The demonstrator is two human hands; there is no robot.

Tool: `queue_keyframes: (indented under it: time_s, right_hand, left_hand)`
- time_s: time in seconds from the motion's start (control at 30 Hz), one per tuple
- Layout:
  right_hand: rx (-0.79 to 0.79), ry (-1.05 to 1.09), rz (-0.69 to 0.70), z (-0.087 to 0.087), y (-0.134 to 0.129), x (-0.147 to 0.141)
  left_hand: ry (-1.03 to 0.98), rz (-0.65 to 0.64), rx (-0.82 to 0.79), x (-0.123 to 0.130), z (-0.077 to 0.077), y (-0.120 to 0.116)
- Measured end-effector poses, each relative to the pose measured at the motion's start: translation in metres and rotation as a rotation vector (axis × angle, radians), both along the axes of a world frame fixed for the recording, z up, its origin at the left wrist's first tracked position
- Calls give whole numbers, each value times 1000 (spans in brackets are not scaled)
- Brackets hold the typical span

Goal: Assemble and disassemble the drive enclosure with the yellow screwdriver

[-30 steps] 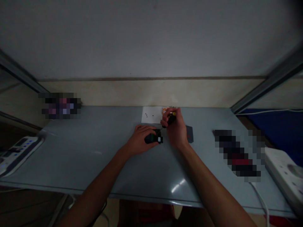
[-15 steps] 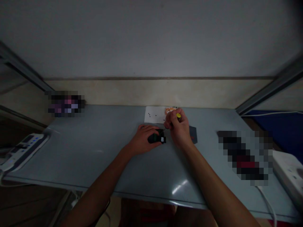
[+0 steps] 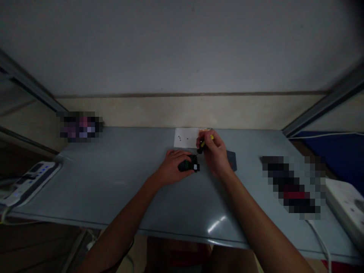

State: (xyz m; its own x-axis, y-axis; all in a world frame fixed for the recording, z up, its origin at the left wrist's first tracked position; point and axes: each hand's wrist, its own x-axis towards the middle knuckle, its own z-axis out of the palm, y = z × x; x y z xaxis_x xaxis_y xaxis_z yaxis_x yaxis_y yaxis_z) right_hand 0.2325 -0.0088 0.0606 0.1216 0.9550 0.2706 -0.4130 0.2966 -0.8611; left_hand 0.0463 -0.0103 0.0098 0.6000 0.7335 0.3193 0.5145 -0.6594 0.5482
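Note:
My left hand (image 3: 174, 167) is closed around a small black device (image 3: 186, 165) with a white label at its right end, steadying it on the grey table. In my right hand (image 3: 214, 149) is a black-and-yellow screwdriver (image 3: 205, 144), pinched between thumb and fingers. Its thin shaft slants down to the upper right part of the device; the exact contact point is too small to make out. Behind both hands lies a white sheet (image 3: 184, 137) with several tiny dark bits, probably screws. An orange patterned item (image 3: 203, 131) at the sheet's right is mostly covered by my right hand.
A flat dark grey piece (image 3: 232, 160) lies right of my right wrist. White power strips stand at the left (image 3: 34, 182) and right (image 3: 345, 204) edges, with cables. Blurred-out items lie at the back left and on the right. The wall rises behind the table (image 3: 113, 197).
The screwdriver's handle now shows more of its length, as my right fingers have shifted and opened a little around it. My left hand and the device stay in place.

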Motion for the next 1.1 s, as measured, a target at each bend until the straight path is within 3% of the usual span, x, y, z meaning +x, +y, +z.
queue_keyframes:
  time_s: [0.57, 0.77, 1.1]
  right_hand:
    - [-93, 124, 136, 6, 1, 3]
    - [-77, 71, 93, -1, 3, 2]
    - [39, -172, -128, -2, -1, -10]
  left_hand:
    - [-18, -8, -6, 0, 1, -1]
    - [-17, -4, -17, -1, 0, -1]
    - [-25, -8, -30, -2, 4, -3]
